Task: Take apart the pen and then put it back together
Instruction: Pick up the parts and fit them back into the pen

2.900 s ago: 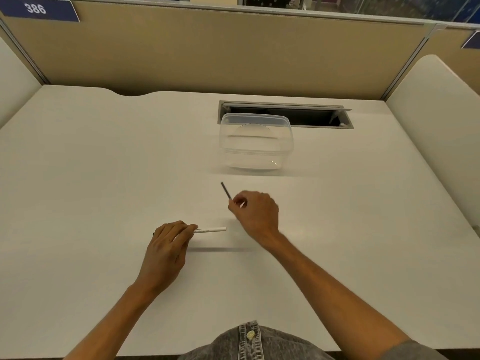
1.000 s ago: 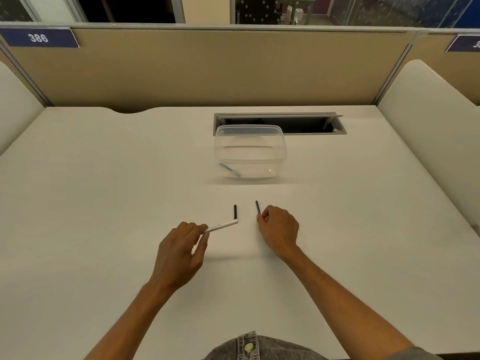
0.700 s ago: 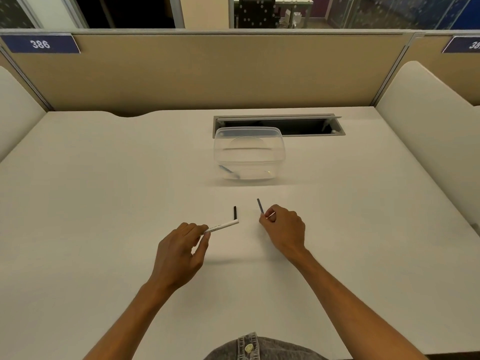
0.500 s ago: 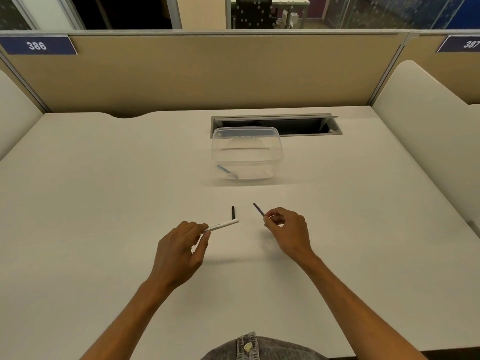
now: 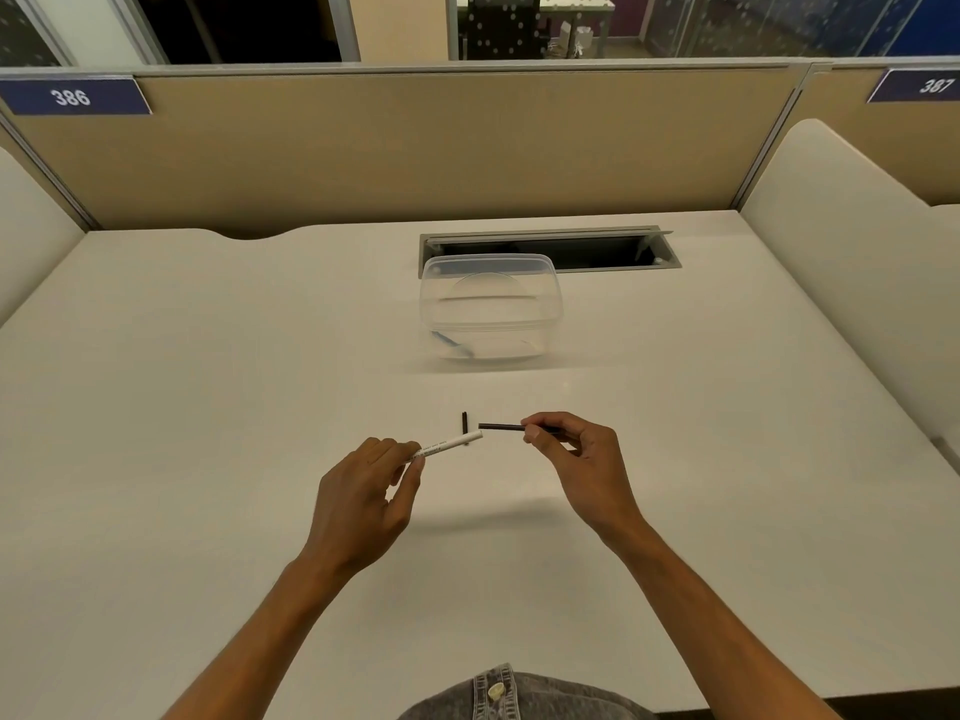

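White pen barrel is pinched by the left hand at frame centre. Just right, a dark refill is pinched by the right hand, its tip near the barrel's mouth.

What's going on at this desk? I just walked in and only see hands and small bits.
A person is working on a taken-apart pen. The left hand pinches the white pen barrel, its open end pointing right. The right hand pinches the thin dark refill, its tip close to the barrel's opening but not inside. A small dark piece lies on the desk just behind them. A clear plastic container sits farther back.
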Motion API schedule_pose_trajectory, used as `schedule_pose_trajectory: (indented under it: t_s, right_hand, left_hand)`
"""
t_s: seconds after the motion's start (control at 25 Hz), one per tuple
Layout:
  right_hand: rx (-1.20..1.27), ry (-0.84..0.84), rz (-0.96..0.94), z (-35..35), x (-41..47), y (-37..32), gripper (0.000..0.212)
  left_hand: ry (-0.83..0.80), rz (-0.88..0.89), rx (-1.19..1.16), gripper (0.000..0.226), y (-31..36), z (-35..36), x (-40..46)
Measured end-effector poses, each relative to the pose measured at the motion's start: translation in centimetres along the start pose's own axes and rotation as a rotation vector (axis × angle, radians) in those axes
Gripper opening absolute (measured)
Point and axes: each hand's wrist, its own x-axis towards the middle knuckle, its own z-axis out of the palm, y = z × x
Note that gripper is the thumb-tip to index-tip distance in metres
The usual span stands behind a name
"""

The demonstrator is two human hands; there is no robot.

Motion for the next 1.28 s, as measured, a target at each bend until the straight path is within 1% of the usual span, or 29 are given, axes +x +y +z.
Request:
schedule_pose_trajectory:
  t_s: [0.48,0.64,0.88,1.0,1.2,1.28]
  right_hand:
    - [-0.025,0.007,-0.032,-0.3,-0.1,-0.5,0.013]
    - [-0.092,-0.025,-0.042,-0.2,-0.3,-0.5,0.011]
    - [-0.096,-0.021,-0.107,0.2,-0.2,-0.6,0.009]
    - [-0.027,0.004,-0.081,0.9,-0.1,-0.6,0.013]
    - [0.227,0.138,0.004,2.3,-0.1,-1.1,0.017]
    - [0.246,0.17,0.001,2.7,-0.2,-1.2,0.018]
  left_hand:
    - [0.009,-0.016,-0.02,0.024,0.0,0.0,-0.2]
    - [-0.005,-0.009,-0.01,0.023,-0.1,0.0,-0.3]
    - [-0.021,0.002,-0.011,0.024,0.2,0.3,-0.3]
    - [-0.021,-0.031,-0.054,0.025,0.3,0.6,-0.3]
    - [-0.012,-0.096,-0.133,0.027,0.3,1.0,-0.2]
    - [-0.009,-0.105,-0.15,0.028,0.2,1.1,-0.3]
